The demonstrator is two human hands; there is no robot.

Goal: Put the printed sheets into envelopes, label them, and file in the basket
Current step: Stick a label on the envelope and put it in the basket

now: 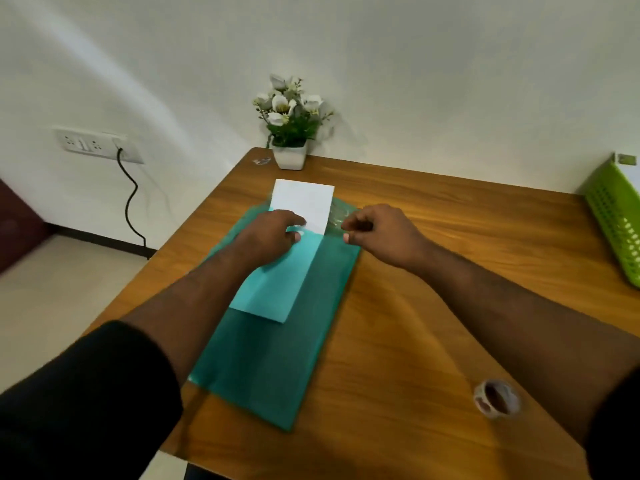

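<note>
A teal see-through envelope (pixel 277 358) lies lengthwise on the wooden table (pixel 450 306). A folded white printed sheet (pixel 304 202) is partly inside it, with its far end sticking out of the far opening. My left hand (pixel 270 237) rests on the envelope near the opening, fingertips holding the sheet's edge. My right hand (pixel 381 233) pinches the envelope's clear flap (pixel 337 214) just right of the sheet. A green perforated basket (pixel 613 216) stands at the table's right edge.
A small roll of labels (pixel 497 398) lies on the table near my right forearm. A white pot of artificial flowers (pixel 291 133) stands at the table's far edge against the wall. A wall socket with a black cable (pixel 130 202) is to the left.
</note>
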